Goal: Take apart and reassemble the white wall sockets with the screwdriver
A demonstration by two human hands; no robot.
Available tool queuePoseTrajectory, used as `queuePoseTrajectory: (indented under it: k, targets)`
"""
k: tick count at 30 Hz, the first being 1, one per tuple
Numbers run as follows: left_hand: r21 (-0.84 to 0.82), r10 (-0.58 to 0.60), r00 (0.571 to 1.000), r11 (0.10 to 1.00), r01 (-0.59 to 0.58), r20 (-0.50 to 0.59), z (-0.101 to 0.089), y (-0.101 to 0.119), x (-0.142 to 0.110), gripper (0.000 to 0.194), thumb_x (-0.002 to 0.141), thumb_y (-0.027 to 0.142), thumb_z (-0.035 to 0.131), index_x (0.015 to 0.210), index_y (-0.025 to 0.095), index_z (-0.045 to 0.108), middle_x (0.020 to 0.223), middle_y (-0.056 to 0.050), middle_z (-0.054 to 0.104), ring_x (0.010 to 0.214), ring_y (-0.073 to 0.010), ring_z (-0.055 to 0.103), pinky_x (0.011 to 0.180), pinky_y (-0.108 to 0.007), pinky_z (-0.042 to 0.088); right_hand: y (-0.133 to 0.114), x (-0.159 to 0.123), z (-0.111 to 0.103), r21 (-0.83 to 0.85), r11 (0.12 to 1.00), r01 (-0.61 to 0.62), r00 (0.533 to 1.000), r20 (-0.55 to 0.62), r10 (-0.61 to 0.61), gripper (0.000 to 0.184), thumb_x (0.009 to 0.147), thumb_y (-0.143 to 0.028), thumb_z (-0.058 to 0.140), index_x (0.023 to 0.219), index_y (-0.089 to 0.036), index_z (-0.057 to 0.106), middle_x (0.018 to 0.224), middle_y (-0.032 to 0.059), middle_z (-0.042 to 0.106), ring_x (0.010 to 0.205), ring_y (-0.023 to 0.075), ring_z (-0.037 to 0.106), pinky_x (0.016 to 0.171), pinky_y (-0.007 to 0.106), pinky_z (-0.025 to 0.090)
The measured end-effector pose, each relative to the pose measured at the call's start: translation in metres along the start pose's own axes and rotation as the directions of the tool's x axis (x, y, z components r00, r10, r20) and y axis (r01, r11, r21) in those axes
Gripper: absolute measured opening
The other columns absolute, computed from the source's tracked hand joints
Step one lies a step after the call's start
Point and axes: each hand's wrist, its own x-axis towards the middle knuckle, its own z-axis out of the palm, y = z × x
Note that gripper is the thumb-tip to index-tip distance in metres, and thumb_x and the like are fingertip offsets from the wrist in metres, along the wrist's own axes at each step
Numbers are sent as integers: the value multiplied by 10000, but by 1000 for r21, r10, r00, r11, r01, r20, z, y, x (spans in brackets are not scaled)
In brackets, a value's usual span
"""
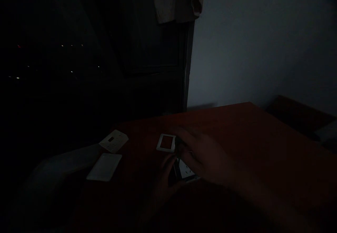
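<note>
Dim light is filling the room, with a pale wall (250, 43) rising at the right and a dark window-like area (65, 57) showing small bright points at the left. Cloth (180, 1) is hanging at the top, near the wall's left edge. Reddish-brown bench (237, 131) is spanning the centre and right. Both hands are working close together near its middle.

Left hand (163, 184) is curving around the near-left side of a white-faced piece with a dark border (186, 168); its thumb and fingers are standing apart, with an edge of the piece lying between them. Whether they are pressing on it cannot be told. Right hand (209, 155) is arching over the far-right part of the same piece, fingers bending downward. Their tips are sinking into shadow, so pinching or merely touching cannot be told. Small dark marks are showing on the white face.

Square white frame (159, 143) is lying flat just beyond the piece, near the right hand's fingertips, bench colour showing through its opening. Farther left, a plain pale panel (104, 167) is lying nearer the wearer, and a pale sheet with a dark rectangular mark (118, 142) is lying just beyond it.
</note>
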Motion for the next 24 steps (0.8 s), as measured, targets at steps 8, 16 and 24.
queuePoseTrajectory:
  k: [8, 16, 24]
  targets:
    - [13, 2, 1000, 1000, -2, 11, 1, -3, -1, 727, 760, 351, 713, 1401, 247, 388, 1492, -117, 357, 1365, -323, 334, 1103, -506, 321, 2, 3, 3, -186, 969, -163, 987, -31, 160, 366, 933, -385, 438, 1239, -199, 517, 1006, 101, 666, 831, 242, 650, 674, 339, 488]
    - [35, -9, 1000, 999, 9, -3, 2, -2, 0, 721, 745, 311, 718, 1391, 238, 407, 1491, -111, 363, 1364, -327, 335, 1094, -494, 344, 2, 2, 5, -168, 978, -120, 993, -26, 117, 376, 932, -339, 447, 1291, -229, 461, 1075, 93, 664, 804, 211, 668, 648, 303, 486]
    - [2, 7, 1000, 1000, -7, 15, 3, -5, 0, 740, 776, 418, 685, 1412, 209, 369, 1501, -148, 329, 1367, -328, 329, 1097, -512, 327, 4, 1, 5, -25, 998, -58, 998, -25, 58, 468, 918, -241, 426, 1378, -195, 349, 1203, 115, 608, 925, 208, 638, 740, 317, 490]
